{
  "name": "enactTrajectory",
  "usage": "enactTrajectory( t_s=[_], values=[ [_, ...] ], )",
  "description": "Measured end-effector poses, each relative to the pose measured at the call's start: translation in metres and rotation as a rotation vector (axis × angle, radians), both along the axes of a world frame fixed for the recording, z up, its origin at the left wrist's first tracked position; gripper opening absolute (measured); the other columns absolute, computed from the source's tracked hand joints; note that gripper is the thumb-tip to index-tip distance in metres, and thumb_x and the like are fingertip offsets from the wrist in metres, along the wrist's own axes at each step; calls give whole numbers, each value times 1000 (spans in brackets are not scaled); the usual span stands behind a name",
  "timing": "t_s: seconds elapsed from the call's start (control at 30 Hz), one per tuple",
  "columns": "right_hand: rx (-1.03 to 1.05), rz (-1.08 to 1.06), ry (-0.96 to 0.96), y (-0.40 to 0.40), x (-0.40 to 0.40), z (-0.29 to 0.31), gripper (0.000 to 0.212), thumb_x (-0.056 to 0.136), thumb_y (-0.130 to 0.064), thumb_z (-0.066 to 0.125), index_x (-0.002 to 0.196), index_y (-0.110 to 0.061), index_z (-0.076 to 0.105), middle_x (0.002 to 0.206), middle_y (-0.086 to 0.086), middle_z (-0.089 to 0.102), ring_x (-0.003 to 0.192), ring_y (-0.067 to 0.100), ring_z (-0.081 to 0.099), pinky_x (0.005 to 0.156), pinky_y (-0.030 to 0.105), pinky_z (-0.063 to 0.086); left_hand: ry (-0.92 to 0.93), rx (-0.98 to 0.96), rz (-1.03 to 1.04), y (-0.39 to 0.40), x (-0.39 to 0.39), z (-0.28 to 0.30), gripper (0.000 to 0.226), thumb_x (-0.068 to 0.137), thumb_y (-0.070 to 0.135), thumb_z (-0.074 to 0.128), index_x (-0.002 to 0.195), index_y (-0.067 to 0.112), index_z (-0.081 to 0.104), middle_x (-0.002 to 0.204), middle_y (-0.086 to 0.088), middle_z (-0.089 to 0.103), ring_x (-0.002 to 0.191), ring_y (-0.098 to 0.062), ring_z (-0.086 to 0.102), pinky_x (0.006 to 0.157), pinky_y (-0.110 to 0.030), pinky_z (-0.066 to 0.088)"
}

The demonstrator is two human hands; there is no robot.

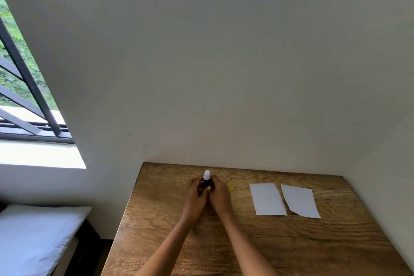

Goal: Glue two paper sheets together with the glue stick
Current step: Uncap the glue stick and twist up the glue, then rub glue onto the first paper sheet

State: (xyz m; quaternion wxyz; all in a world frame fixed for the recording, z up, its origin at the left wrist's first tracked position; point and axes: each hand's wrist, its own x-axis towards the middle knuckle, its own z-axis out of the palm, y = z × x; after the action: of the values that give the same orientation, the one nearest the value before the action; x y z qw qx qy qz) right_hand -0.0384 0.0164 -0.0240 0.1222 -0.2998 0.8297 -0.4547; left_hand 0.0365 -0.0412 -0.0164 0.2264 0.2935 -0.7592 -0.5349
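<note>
You are gripping the glue stick upright between your left hand and right hand, its white tip poking above your fingers. Its dark blue label is too blurred to read. Right of it, two white paper sheets are lying side by side on the wooden table.

Both hands grip upright glue stick; 2 paper sheets beside.
</note>
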Motion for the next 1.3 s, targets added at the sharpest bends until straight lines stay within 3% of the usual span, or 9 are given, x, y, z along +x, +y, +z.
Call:
enactTrajectory(
  t_s=[0.1, 0.23, 0.43, 0.6, 0.7, 0.8, 1.0, 1.13, 1.3],
  values=[
    [-45, 24, -41, 6, 5, 7, 25, 90, -26, 56, 114, -22, 55, 104, -14, 55, 94, 3, 56, 77, 13, 45, -3, -11, 32, 5, 6, 5, 35, 93, 18, 50, 127, 13, 43, 116, 3, 41, 100, -8, 45, 81, -21, 37],
    [-45, -117, 41, 32, 24, 7, 16, 85, -9, 55, 96, -20, 51, 95, -5, 53, 82, 12, 55, 67, 19, 49, 70, -25, 182, 32, 20, 14, 21, 92, 12, 45, 113, 18, 42, 112, 2, 43, 87, -5, 49, 68, -20, 40],
    [88, -398, 189, 94, 20, 18, 23, 83, -7, 55, 104, -15, 52, 110, 4, 52, 98, 16, 51, 78, 26, 49, 19, 34, -3, 100, 10, 23, 29, 92, 10, 47, 119, 18, 42, 120, -5, 51, 95, -9, 51, 75, -19, 43],
    [224, -466, 149, 149, -15, 21, 43, 85, -2, 51, 127, -12, 45, 135, 9, 45, 118, 22, 47, 91, 31, 46, -133, 341, -112, 133, -25, 34, 52, 92, 14, 44, 140, 10, 26, 143, -10, 37, 126, -25, 41, 104, -40, 40],
    [254, -437, 118, 165, -27, 14, 46, 90, -6, 47, 134, -12, 38, 139, 8, 44, 119, 21, 48, 94, 32, 45, -133, 699, -65, 139, -41, 39, 45, 92, 11, 45, 135, 8, 31, 111, -10, 54, 100, -23, 53, 82, -34, 48],
    [296, -418, 153, 170, -33, 4, 44, 92, -13, 46, 136, -12, 37, 138, 7, 47, 121, 21, 49, 99, 32, 43, -120, 817, -59, 137, -60, 37, 44, 91, 3, 47, 132, 3, 31, 99, -10, 53, 99, -26, 54, 89, -38, 49],
    [362, -433, 265, 169, -32, -7, 41, 93, -19, 46, 133, -14, 41, 134, 5, 52, 121, 21, 49, 102, 34, 40, -174, 725, 55, 138, -86, 37, 37, 92, 12, 50, 125, -2, 40, 102, -18, 57, 75, -19, 55, 60, -28, 46],
    [313, -451, 257, 168, -35, -1, 34, 93, -11, 45, 127, -10, 48, 128, 9, 55, 113, 22, 53, 93, 32, 46, -217, 495, 106, 134, -90, 33, 37, 87, 7, 57, 123, 4, 47, 122, -16, 58, 106, -28, 56, 77, -33, 47],
    [295, -618, 329, 168, -22, 11, 28, 88, -12, 54, 116, -9, 55, 122, 12, 53, 106, 22, 51, 81, 26, 45, -246, 257, 43, 132, -53, 22, 25, 91, 14, 52, 115, 11, 56, 119, -8, 61, 106, -24, 57, 87, -34, 47]
  ],
)
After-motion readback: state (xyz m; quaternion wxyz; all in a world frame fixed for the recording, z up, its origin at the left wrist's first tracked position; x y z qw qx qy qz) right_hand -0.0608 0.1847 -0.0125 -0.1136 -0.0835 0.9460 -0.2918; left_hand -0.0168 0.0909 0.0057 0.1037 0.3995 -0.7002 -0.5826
